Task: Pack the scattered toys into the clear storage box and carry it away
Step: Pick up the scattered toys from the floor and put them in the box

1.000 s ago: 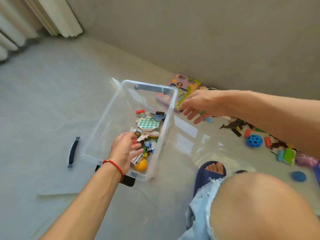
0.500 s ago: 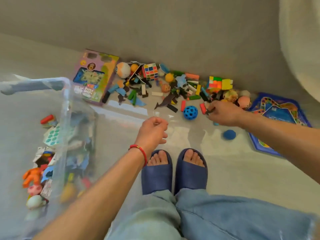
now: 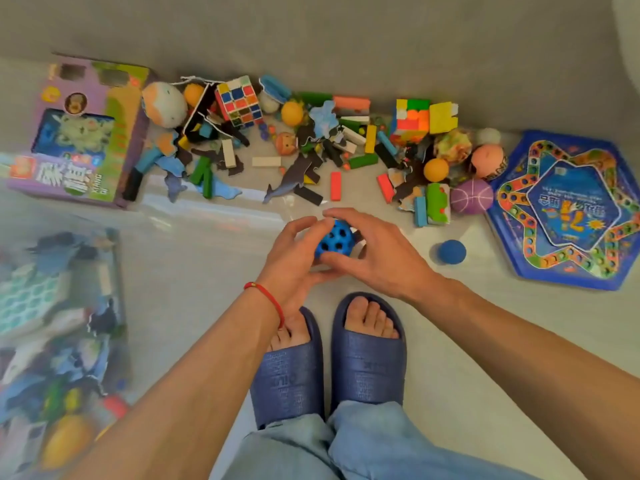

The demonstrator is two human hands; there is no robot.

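At frame centre both the left hand [image 3: 294, 258] and right hand [image 3: 375, 249] curl fingers around the blue holed ball [image 3: 334, 241], which could roll free before reaching the clear box [image 3: 114, 271] at lower left.

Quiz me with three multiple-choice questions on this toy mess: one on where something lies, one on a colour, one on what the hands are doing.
1. Where is the hexagonal blue game board?
A. far right on the floor
B. inside the clear storage box
C. under the slippers

2. What colour is the holed rubber ball?
A. red
B. blue
C. yellow

3. How is that ball held?
A. lying untouched
B. in one hand's grip
C. between the left hand and right hand

Answers: A, it lies at the right edge; B, blue shows between the fingers; C, both hands cup it.
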